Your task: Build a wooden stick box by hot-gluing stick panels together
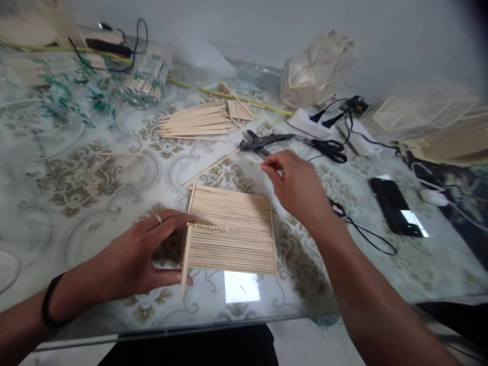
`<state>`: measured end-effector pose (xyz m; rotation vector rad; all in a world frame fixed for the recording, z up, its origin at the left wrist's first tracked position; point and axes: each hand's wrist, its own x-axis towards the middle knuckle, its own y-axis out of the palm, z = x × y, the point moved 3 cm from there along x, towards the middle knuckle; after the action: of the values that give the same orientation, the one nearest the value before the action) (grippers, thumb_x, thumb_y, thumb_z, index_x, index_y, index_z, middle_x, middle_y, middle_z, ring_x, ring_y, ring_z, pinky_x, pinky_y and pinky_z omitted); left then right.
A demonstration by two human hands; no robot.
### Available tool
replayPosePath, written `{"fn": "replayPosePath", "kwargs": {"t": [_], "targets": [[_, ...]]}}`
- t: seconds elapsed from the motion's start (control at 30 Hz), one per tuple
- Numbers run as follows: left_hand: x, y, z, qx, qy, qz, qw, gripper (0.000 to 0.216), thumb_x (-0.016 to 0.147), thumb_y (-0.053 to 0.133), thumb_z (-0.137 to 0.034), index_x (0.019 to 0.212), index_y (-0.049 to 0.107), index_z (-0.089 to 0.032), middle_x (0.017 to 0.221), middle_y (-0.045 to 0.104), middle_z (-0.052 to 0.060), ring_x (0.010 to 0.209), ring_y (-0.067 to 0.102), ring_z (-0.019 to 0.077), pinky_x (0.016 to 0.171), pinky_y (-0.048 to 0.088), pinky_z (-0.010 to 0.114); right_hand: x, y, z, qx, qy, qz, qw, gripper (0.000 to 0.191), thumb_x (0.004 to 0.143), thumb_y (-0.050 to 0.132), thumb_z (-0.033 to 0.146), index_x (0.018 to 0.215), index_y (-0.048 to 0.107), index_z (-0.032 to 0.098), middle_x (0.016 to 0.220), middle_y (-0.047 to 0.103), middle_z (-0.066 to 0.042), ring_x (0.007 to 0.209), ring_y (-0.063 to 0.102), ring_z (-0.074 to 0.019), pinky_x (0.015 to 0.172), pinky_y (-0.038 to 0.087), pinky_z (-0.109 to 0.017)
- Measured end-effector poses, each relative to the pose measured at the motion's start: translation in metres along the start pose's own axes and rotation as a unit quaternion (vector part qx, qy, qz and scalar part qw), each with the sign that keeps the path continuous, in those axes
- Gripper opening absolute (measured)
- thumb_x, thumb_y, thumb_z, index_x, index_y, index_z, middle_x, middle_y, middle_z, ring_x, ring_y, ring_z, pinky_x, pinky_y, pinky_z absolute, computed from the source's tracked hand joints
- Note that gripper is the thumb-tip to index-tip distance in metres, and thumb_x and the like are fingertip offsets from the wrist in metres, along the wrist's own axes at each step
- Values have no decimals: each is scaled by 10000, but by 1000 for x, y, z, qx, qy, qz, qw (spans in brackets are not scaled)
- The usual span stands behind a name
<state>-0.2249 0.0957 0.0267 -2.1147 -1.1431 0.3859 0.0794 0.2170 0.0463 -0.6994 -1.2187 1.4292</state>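
Observation:
A flat panel of glued wooden sticks (232, 231) lies on the glass table top (114, 173) in front of me. My left hand (145, 254) rests at its left edge, fingers spread flat, with the thumb and index finger against the side stick. A ring is on one finger and a black band on the wrist. My right hand (297, 185) hovers just beyond the panel's far right corner, its fingertips pinched on a thin wooden stick (254, 160).
A pile of loose sticks (198, 122) lies further back. Black cutters (263, 141) and scissors (328, 148) sit behind my right hand, beside a white power strip (310, 124). A black phone (396, 206) and cables lie right. Plastic-wrapped stick models stand at the back.

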Motion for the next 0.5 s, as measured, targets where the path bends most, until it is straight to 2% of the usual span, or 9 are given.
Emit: {"fn": "replayPosePath", "kwargs": {"t": [0.1,0.17,0.23,0.33,0.5], "targets": [[2,-1,-3,-1,-3,6,1000,801,827,930,-455,1503,522,-326,1455,707,65,1293,723,295,1118,601,428,-57,-27,9,32,-20,-51,998,60,1017,667,205,972,705,215,949,772,-58,777,723,-223,728,570,-342],[3,-2,-4,0,-6,7,1000,796,839,922,-469,1512,521,-325,1440,709,54,1273,727,274,1120,591,391,-94,-31,21,40,-39,-27,998,96,1047,634,186,994,689,244,954,772,-37,841,754,-222,750,591,-333],[3,-2,-5,7,-12,6,1000,752,870,899,-484,1502,529,-314,1434,702,56,1259,724,252,1118,582,364,-119,-26,37,56,-51,-6,997,121,1059,632,156,1044,689,262,997,777,-28,904,774,-213,795,616,-322],[4,-1,-6,16,-4,1,1000,738,896,862,-543,1504,526,-292,1444,687,61,1271,706,232,1138,565,338,-133,-6,66,113,-93,6,989,135,1053,654,111,1095,697,232,1024,779,-40,933,779,-197,858,635,-315],[5,-1,-7,54,18,-2,998,739,946,787,-593,1528,493,-247,1454,674,78,1315,683,220,1155,559,307,-121,21,92,123,-114,-20,986,109,1054,666,102,1100,726,181,1008,792,-51,911,772,-186,816,648,-318]]}}
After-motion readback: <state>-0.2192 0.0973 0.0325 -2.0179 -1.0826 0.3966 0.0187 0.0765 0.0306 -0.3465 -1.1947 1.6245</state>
